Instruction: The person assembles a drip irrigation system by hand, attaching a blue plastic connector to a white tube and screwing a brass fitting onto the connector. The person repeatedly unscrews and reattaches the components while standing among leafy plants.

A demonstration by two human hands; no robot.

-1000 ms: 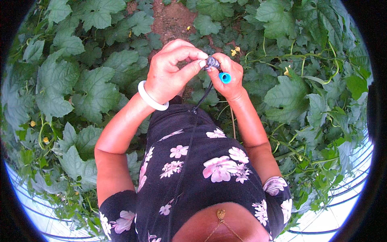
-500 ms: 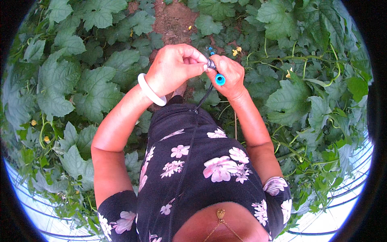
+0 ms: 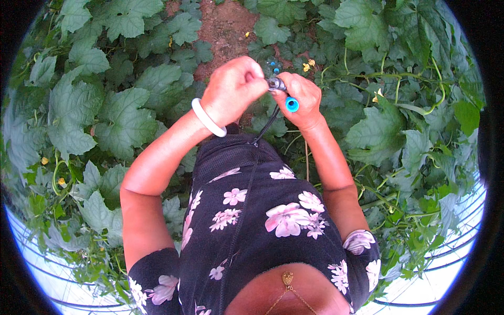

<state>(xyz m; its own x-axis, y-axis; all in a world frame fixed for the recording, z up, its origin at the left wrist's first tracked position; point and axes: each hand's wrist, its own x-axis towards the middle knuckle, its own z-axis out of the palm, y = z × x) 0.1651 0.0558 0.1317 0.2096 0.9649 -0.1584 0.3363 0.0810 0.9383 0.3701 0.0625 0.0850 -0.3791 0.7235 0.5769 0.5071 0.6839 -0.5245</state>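
In front of my waist, my right hand (image 3: 303, 100) is wrapped round a small tool or holder. A blue, hollow, round end (image 3: 292, 104) sticks out of it toward me, and a dark, shiny cylindrical part (image 3: 275, 84) shows by the thumb. My left hand (image 3: 233, 86), with a white bangle (image 3: 209, 118) at the wrist, is closed in a pinch against this dark part. Whatever those fingers grip is hidden. From beside my right hand a black cord (image 3: 268, 126) runs down to my waist. Small blue bits (image 3: 276, 70) show just beyond the hands.
Large green lobed leaves (image 3: 126, 121) and vines (image 3: 438, 86) crowd both sides, with yellow flowers (image 3: 306, 67) among them. A strip of bare brown soil (image 3: 228, 31) runs ahead between the plants. Pale curved sheeting with dark ribs (image 3: 441, 268) shows at the lower edges.
My left wrist and bangle have shifted right and the hand has turned, its fingers curling more. My right hand and the blue end have moved slightly right.
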